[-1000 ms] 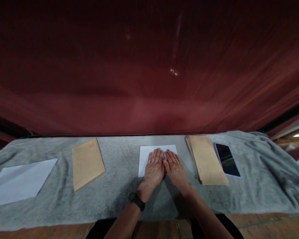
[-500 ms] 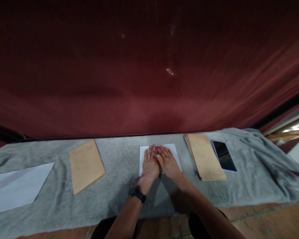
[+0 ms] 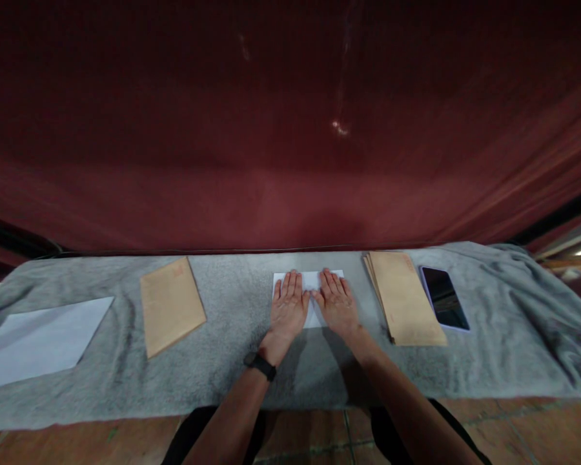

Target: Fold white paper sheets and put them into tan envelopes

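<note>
A small white sheet of paper (image 3: 312,318), perhaps folded, lies on the grey cloth in front of me. My left hand (image 3: 289,303) rests flat on its left half, fingers stretched away from me. On the right half my right hand (image 3: 337,303) lies flat too, its fingers slightly spread. The thumbs almost meet over the middle of the paper. Much of the sheet is hidden under both palms. A dark watch (image 3: 260,365) is on my left wrist.
Brown envelopes (image 3: 407,300) are stacked to the right, beside a phone (image 3: 445,298). Left of me lies another brown envelope (image 3: 172,307), and farther left white paper (image 3: 43,342). Grey cloth (image 3: 237,290) covers the surface. A dark red panel (image 3: 271,194) rises behind it.
My hands have moved apart, from together at the paper's middle to one on each half. The whole view has shifted slightly.
</note>
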A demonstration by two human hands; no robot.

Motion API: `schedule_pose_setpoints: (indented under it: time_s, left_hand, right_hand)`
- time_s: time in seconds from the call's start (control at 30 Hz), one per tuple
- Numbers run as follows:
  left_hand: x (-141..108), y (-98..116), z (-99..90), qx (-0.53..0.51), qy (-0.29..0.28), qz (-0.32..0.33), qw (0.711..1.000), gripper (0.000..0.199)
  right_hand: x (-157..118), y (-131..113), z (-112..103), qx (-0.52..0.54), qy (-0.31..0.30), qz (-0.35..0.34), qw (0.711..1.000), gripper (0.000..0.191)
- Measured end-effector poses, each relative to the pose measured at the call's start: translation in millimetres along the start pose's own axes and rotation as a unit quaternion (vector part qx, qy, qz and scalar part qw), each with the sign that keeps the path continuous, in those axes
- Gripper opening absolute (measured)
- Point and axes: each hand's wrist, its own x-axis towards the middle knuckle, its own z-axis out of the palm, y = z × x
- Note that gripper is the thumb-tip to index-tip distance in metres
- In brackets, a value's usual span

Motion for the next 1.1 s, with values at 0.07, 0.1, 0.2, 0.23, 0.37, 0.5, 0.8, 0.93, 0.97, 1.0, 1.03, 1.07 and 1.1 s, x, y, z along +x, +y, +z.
schedule_pose_setpoints:
  time_s: [0.07,0.1,0.2,0.23,0.37,0.5,0.8,0.93,0.97,1.0,1.03,1.07,1.1]
  left_hand:
    - [-1.2,-3.1,-0.2,0.009,0.004,-0.014,1.000,0.060]
    - [-1.9,-4.8,-0.6,0.013,0.006,-0.022,1.000,0.061]
    - [-3.9,-10.0,-2.6,0.020,0.016,-0.045,0.999,0.062]
    - [-4.4,-11.6,-3.2,0.020,0.021,-0.052,0.998,0.063]
    - [-5.4,-16.0,-2.7,0.013,0.036,-0.079,0.996,0.063]
    - [-5.6,-20.8,0.3,0.015,0.053,-0.113,0.992,0.063]
    - [-21.2,-1.9,-7.7,-0.031,0.075,-0.040,0.996,0.060]
    - [-36.5,18.2,-4.2,-0.037,-0.004,0.049,0.998,0.056]
    - [-39.4,20.0,-3.6,-0.030,-0.015,0.049,0.998,0.056]
    - [-41.8,20.3,-3.5,-0.023,-0.022,0.046,0.998,0.056]
    - [-43.6,19.4,-3.8,-0.017,-0.025,0.043,0.999,0.056]
    - [-44.8,17.5,-4.5,-0.011,-0.027,0.040,0.999,0.056]
    - [-45.6,14.9,-5.3,-0.007,-0.027,0.036,0.999,0.056]
  right_hand:
    - [-2.3,5.0,0.9,-0.010,0.011,0.009,1.000,0.060]
    - [-3.5,6.9,1.3,-0.014,0.014,0.014,1.000,0.061]
    - [-6.3,11.8,1.6,-0.023,0.018,0.028,0.999,0.064]
    - [-7.1,13.4,1.4,-0.027,0.016,0.033,0.999,0.065]
    - [-10.8,20.6,0.3,-0.044,0.013,0.042,0.998,0.069]
    - [-17.3,29.0,0.5,-0.051,0.031,0.049,0.997,0.069]
    - [-29.5,15.6,-10.7,-0.003,0.028,0.036,0.999,0.059]
    - [-38.1,-7.1,-13.5,0.051,-0.018,-0.044,0.998,0.056]
    - [-40.3,-9.6,-13.6,0.055,-0.025,-0.050,0.997,0.055]
    - [-42.3,-10.2,-13.6,0.055,-0.028,-0.051,0.997,0.055]
    - [-43.8,-9.4,-13.7,0.053,-0.029,-0.049,0.997,0.056]
    - [-44.9,-7.3,-13.7,0.048,-0.029,-0.048,0.997,0.058]
    - [-45.8,-4.5,-13.8,0.043,-0.028,-0.047,0.998,0.059]
